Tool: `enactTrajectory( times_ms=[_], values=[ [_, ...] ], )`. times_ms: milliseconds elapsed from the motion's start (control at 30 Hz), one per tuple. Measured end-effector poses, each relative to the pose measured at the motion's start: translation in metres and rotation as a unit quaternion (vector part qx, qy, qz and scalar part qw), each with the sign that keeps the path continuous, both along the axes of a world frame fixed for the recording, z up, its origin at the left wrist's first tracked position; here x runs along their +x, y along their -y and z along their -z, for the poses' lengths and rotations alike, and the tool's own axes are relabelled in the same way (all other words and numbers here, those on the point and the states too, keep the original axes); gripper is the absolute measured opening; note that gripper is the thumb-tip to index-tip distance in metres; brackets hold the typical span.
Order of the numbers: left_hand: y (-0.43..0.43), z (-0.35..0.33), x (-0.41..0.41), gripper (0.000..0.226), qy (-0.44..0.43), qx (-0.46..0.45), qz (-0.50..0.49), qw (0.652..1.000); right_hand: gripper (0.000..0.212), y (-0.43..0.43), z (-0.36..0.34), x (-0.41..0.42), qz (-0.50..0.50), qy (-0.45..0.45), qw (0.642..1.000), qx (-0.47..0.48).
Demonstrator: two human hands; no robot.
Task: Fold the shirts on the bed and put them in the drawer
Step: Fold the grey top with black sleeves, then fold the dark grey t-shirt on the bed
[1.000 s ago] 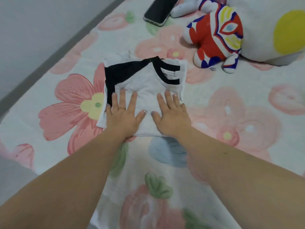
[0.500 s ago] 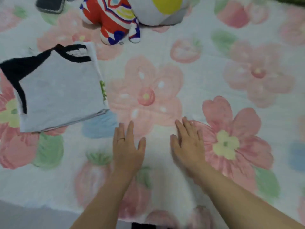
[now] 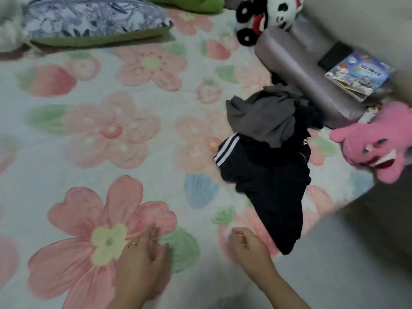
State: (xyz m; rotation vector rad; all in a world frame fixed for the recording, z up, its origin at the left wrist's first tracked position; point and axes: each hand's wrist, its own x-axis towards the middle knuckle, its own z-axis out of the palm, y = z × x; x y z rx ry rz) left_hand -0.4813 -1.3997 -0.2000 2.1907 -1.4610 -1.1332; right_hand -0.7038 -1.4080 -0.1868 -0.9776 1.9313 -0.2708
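Bed [image 3: 55, 152], floral sheet: one unfolded heap at the right, a grey shirt [image 3: 260, 117] lying on a black shirt with white stripes [image 3: 272, 186], just beside a grey bolster [image 3: 305, 81] and near a pink plush toy [image 3: 376, 141]. Left hand [image 3: 142, 262] low over the sheet, fingers loosely bent, holding nothing. Right hand [image 3: 247, 246] near the black shirt's lower tip but apart from it, fingers loosely curled, empty.

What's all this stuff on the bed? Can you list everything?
bedsheet: one, pink-flowered, under everything
black shirt: one, white-striped, crumpled right of centre
grey shirt: one, grey, atop black shirt
pillow: one, blue-grey patterned, top left
green item: one, green, top edge
panda plush: one, black-white, top
bolster: one, grey, upper right
booklet: one, blue, beside bolster
pink plush: one, pink, right edge
left hand: one, empty, bottom centre
right hand: one, empty, near black shirt
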Motion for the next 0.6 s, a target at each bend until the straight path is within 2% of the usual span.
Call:
enactTrajectory(
  times_ms=[100,200,333,467,600],
  values=[
    [0.021,0.003,-0.028,0.052,-0.018,-0.007,0.024,1.000,0.030,0.009,0.003,-0.039,0.051,-0.018,0.998,-0.028],
    [0.041,0.004,-0.051,0.056,-0.054,0.002,0.030,0.998,0.035,0.032,0.007,-0.066,0.075,-0.077,0.990,-0.091],
    [0.058,0.006,-0.075,0.057,-0.078,-0.009,0.045,0.996,0.043,0.077,0.017,-0.074,0.001,-0.149,0.979,-0.141],
    [0.063,0.015,-0.089,0.055,-0.109,-0.012,0.040,0.993,0.067,0.121,0.038,-0.052,-0.105,-0.201,0.965,-0.129],
    [0.059,0.026,-0.089,0.055,-0.112,-0.021,0.021,0.993,0.070,0.160,0.041,-0.044,-0.037,-0.215,0.957,-0.189]
  ],
)
